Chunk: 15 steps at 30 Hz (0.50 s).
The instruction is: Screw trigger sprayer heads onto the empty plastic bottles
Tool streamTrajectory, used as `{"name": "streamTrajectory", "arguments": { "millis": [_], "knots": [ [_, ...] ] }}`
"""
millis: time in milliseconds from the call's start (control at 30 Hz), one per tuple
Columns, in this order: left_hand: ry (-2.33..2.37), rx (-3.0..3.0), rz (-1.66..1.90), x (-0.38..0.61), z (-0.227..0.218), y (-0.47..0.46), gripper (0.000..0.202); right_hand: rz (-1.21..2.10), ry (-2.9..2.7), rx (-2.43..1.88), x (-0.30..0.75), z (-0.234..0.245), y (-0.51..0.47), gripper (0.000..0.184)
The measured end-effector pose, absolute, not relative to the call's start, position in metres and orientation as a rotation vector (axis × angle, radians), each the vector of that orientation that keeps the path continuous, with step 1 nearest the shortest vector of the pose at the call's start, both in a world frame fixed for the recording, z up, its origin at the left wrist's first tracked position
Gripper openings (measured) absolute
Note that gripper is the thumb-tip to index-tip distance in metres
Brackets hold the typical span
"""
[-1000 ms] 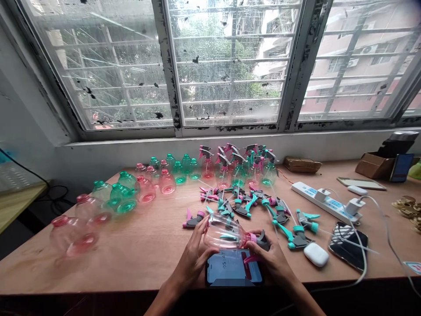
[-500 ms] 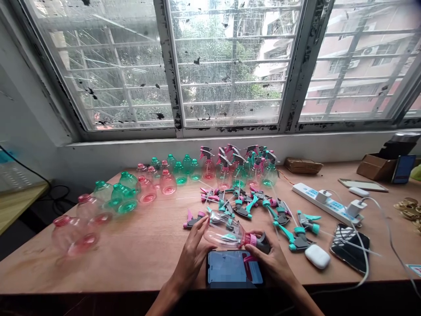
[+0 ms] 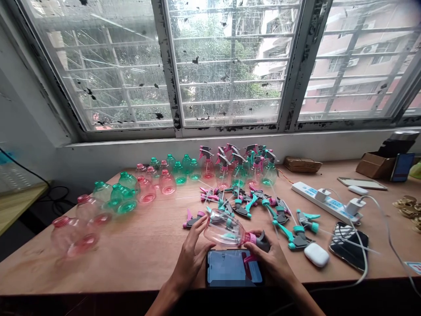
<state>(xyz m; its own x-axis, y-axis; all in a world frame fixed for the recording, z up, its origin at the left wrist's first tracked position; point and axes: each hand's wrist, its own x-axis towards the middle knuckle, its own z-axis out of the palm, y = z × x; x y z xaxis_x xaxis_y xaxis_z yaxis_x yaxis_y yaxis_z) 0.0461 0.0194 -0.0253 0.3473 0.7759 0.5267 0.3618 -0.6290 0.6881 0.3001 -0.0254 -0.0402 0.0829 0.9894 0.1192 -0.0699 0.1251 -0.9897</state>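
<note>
A clear pink spray bottle (image 3: 225, 229) lies sideways in the air between my hands, above a phone (image 3: 226, 267) with a lit screen. My left hand (image 3: 194, 250) grips its rounded base. At the neck, my right hand (image 3: 268, 254) is closed around the grey and pink spray head (image 3: 258, 240), whose pink trigger points down. Just behind the bottle is a pile of loose spray heads (image 3: 243, 206), grey with pink or teal parts. One pink and grey spray head (image 3: 194, 218) lies by my left fingertips.
Open pink bottles (image 3: 74, 237) and green bottles (image 3: 123, 199) stand at left. Bottles with spray heads fitted (image 3: 238, 173) stand at the back. To the right are a power strip (image 3: 324, 202), a white earbud case (image 3: 316, 255), a dark phone (image 3: 349, 245) and loose cables.
Both hands hold the spray bottle in nearly the same place. The whole view has shifted very slightly.
</note>
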Motion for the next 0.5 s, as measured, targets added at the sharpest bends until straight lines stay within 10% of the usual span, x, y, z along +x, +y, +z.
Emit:
{"name": "streamTrajectory", "arguments": {
  "millis": [500],
  "knots": [
    [0.977,2.109,1.214,0.0438,-0.0275,0.0194,0.052,1.088,-1.183,-1.102,0.3016,-0.0453,-0.0242,0.032]
  ]
}}
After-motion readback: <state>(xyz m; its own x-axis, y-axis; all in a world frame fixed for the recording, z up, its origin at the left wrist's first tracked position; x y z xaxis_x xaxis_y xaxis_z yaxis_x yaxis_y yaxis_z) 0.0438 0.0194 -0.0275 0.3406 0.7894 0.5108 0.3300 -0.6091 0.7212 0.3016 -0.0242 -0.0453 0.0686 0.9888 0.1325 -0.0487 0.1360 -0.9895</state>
